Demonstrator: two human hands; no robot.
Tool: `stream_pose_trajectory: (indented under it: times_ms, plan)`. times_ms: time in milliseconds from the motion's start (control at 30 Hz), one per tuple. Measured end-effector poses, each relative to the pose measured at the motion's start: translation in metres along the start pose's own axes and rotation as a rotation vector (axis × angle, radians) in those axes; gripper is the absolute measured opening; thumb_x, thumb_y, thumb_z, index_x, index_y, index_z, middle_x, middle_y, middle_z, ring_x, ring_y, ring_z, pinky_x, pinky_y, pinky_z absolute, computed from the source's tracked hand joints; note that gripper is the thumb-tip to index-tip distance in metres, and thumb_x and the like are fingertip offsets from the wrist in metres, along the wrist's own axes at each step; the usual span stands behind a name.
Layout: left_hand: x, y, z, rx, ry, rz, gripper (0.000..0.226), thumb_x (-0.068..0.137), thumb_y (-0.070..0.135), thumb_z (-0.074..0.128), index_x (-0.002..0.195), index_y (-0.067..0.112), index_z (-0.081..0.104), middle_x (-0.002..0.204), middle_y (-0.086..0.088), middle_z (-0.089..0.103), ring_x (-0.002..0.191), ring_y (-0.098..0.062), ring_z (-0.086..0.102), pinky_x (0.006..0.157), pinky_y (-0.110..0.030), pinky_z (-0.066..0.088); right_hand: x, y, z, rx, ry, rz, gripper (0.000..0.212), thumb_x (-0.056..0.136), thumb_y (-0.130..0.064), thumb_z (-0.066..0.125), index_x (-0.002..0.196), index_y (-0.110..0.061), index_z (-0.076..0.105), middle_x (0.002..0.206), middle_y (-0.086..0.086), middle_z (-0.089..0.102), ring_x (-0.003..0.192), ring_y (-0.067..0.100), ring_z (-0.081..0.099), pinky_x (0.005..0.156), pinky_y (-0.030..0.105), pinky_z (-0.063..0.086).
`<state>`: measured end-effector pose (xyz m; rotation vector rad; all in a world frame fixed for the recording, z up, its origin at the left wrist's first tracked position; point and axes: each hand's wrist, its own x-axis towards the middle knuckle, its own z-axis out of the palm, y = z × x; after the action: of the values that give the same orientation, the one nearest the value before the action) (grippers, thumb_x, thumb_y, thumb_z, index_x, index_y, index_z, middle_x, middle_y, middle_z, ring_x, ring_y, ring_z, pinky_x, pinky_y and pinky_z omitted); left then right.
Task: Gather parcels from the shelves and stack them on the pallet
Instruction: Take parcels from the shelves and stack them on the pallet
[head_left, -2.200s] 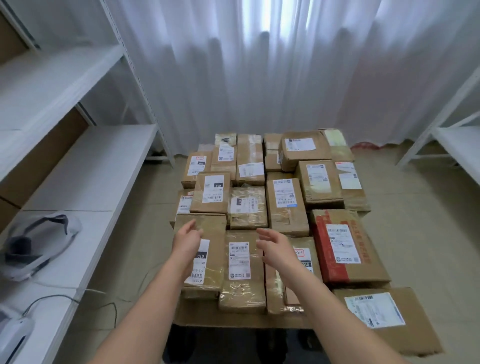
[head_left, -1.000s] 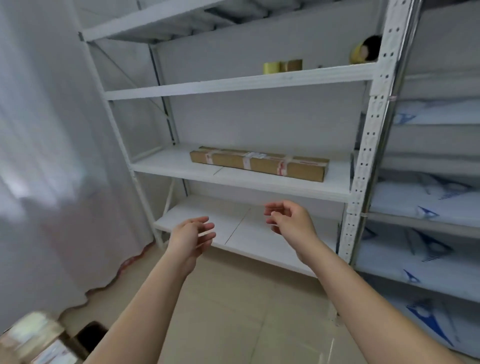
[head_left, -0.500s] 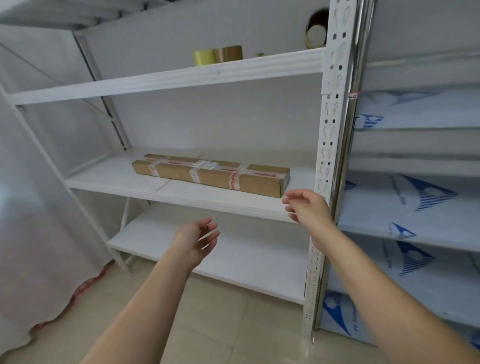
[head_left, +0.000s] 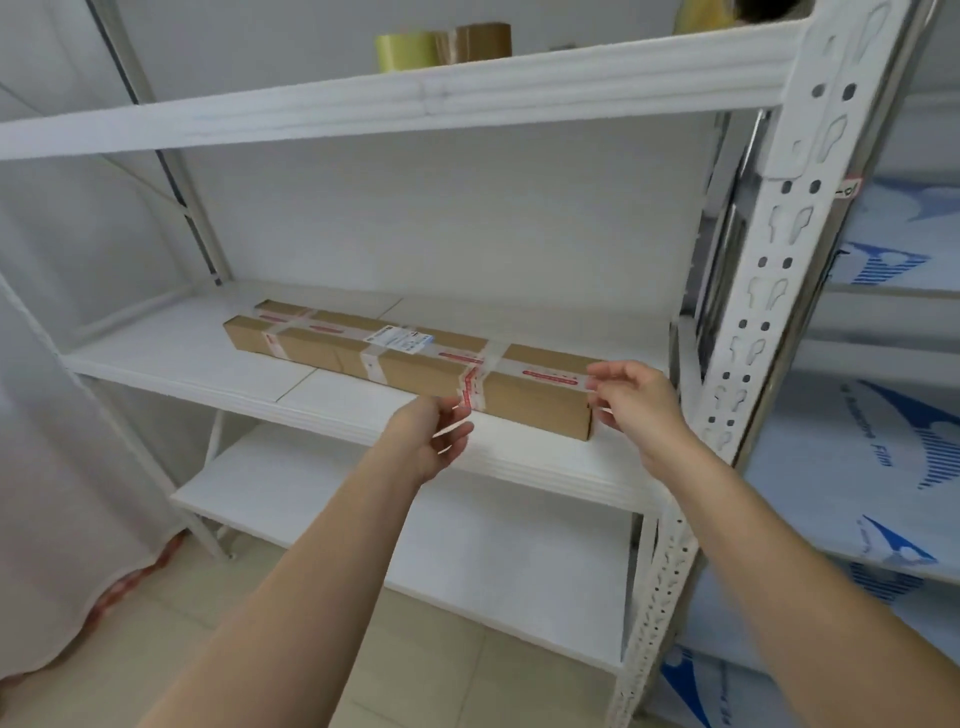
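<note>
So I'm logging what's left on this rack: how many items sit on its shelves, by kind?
Long cardboard parcel: 1
Tape rolls, top shelf: 2, yellow-green and brown
Partly cut-off yellow item at the top edge: 1, kind unclear
Total: 4

Long brown cardboard parcel (head_left: 415, 364), red/white tape bands + label, lies flat on mid shelf (head_left: 171, 348), running approx 10-to-4 o'clock
</note>
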<state>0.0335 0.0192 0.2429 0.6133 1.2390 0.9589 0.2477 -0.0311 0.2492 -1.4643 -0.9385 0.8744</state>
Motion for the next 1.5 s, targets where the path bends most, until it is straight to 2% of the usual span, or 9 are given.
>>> stream_pose_trajectory:
  times_ms: [300,467,700,833,967,1067,1167,1300,1500]
  plan:
    - [0.120,0.073,-0.011,0.067,0.073,-0.013,0.016,0.095,0.008,0.050,0.081,0.007,0.055,0.075,-0.006,0.060,0.064,-0.018,0.057,0.060,-0.025,0.047,0.118,0.016,0.061,-0.350,-0.123,0.213,0.040,0.097,-0.017,0.053,0.137,-0.023,0.051,0.138,0.000,0.048,0.127,0.022,0.046,0.105,0.031,0.039]
    - [0.162,0.074,-0.016,0.151,0.039,-0.077,0.018,0.093,0.007,0.050,0.110,0.007,0.056,0.102,-0.014,0.054,0.082,-0.029,0.057,0.069,-0.032,0.055,0.154,0.033,0.071,-0.750,-0.105,0.280,0.061,0.093,-0.041,0.061,0.147,-0.020,0.040,0.162,0.004,0.014,0.143,0.033,0.026,0.115,0.040,0.028]
    - [0.190,0.080,-0.022,0.194,0.049,-0.093,0.013,0.090,0.004,0.054,0.097,0.015,0.056,0.094,-0.005,0.050,0.090,-0.025,0.055,0.095,-0.038,0.051,0.192,0.033,0.090,-1.139,-0.199,0.307,0.077,0.073,-0.083,0.049,0.131,-0.032,0.048,0.131,-0.002,0.056,0.122,0.028,0.049,0.095,0.039,0.038]
    - [0.202,0.084,-0.030,0.201,0.160,-0.046,0.021,0.091,0.007,0.056,0.111,0.012,0.054,0.092,-0.004,0.061,0.085,-0.021,0.060,0.074,-0.034,0.051,0.201,0.004,0.108,-1.180,-0.401,0.345,0.068,0.088,-0.069,0.050,0.123,-0.011,0.059,0.124,0.005,0.062,0.109,0.027,0.061,0.093,0.039,0.052]
    - [0.211,0.081,-0.045,0.357,0.327,0.000,0.084,0.078,0.023,0.076,0.146,0.014,0.027,0.138,-0.013,0.050,0.116,-0.031,0.057,0.082,-0.038,0.051,0.202,-0.001,0.131,-0.969,-0.466,0.381,0.044,0.092,-0.051,0.061,0.105,-0.009,0.063,0.098,0.003,0.064,0.075,0.023,0.073,0.076,0.036,0.060]
    - [0.215,0.074,-0.060,0.415,0.359,0.022,0.108,0.080,0.030,0.080,0.154,0.010,0.003,0.154,-0.014,0.025,0.142,-0.033,0.029,0.112,-0.045,0.034,0.210,0.016,0.144,-1.175,-0.259,0.104,0.034,0.094,-0.047,0.054,0.094,-0.015,0.062,0.096,0.006,0.061,0.100,0.032,0.059,0.084,0.039,0.051]
    - [0.230,0.064,-0.069,0.425,0.305,-0.036,0.099,0.077,0.048,0.078,0.149,0.008,0.022,0.152,-0.015,0.033,0.140,-0.034,0.032,0.114,-0.050,0.032,0.209,0.033,0.154,-1.158,-0.362,0.109,0.054,0.098,-0.055,0.042,0.137,-0.018,0.050,0.138,0.009,0.049,0.135,0.033,0.037,0.104,0.045,0.037]
    - [0.216,0.074,-0.068,0.495,0.276,-0.077,0.083,0.088,0.041,0.069,0.148,0.007,0.023,0.152,-0.018,0.034,0.144,-0.036,0.027,0.115,-0.050,0.028,0.218,0.046,0.158,-1.044,-0.452,0.110,0.054,0.101,-0.052,0.036,0.099,-0.006,0.065,0.092,0.005,0.066,0.093,0.024,0.065,0.078,0.034,0.049]
    - [0.208,0.087,-0.083,0.571,0.330,-0.225,0.041,0.098,0.017,0.058,0.133,0.002,0.045,0.147,-0.013,0.039,0.141,-0.038,0.031,0.110,-0.053,0.032,0.217,0.067,0.179,-0.923,-0.580,0.183,0.076,0.098,-0.065,0.014,0.130,-0.010,0.056,0.125,0.010,0.061,0.111,0.024,0.060,0.098,0.038,0.046]
